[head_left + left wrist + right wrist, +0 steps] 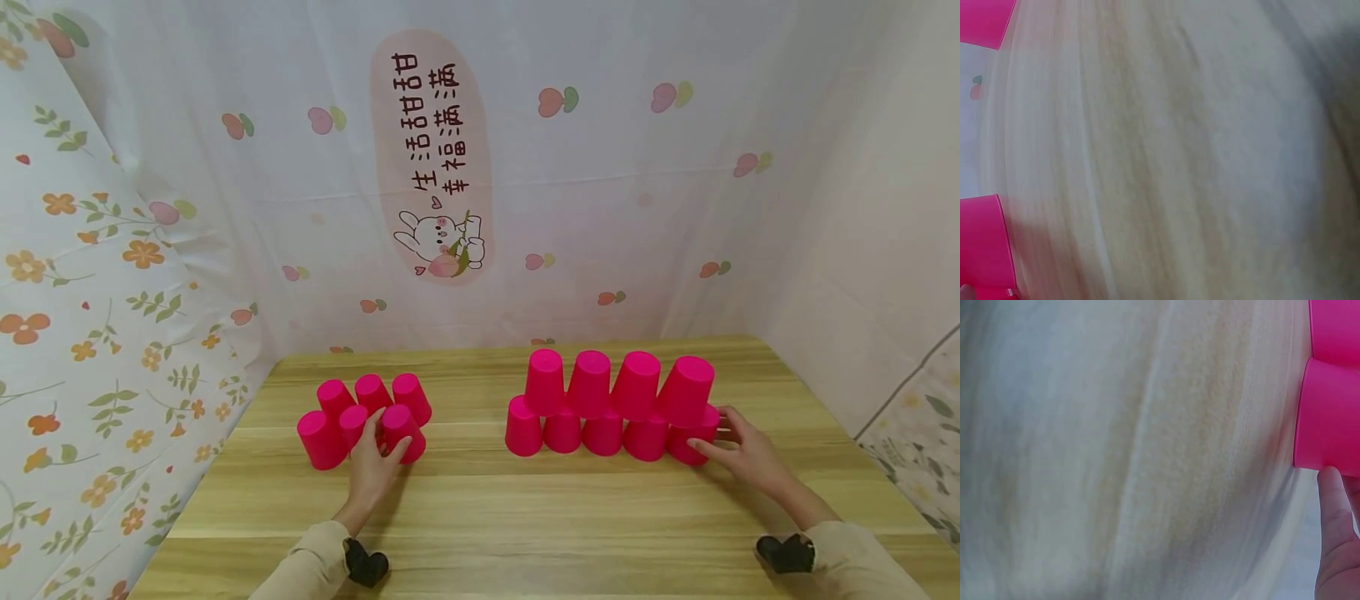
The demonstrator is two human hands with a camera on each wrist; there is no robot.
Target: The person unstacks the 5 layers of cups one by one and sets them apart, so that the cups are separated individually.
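Head view, left cluster: The left hand (371,468) pinches the front-right cup (397,423), bright pink, tapered and upside-down, among six on the wood-grain table (480,517).
Head view, right stack: Well apart from it, the right hand (752,457) grips the matching right-end cup (686,442) of a bottom row of five; four sit above.
Left wrist view, edge: Two partial pink cups (985,244).
Right wrist view, fingertip (1330,479): Touches the right-end cup's side.
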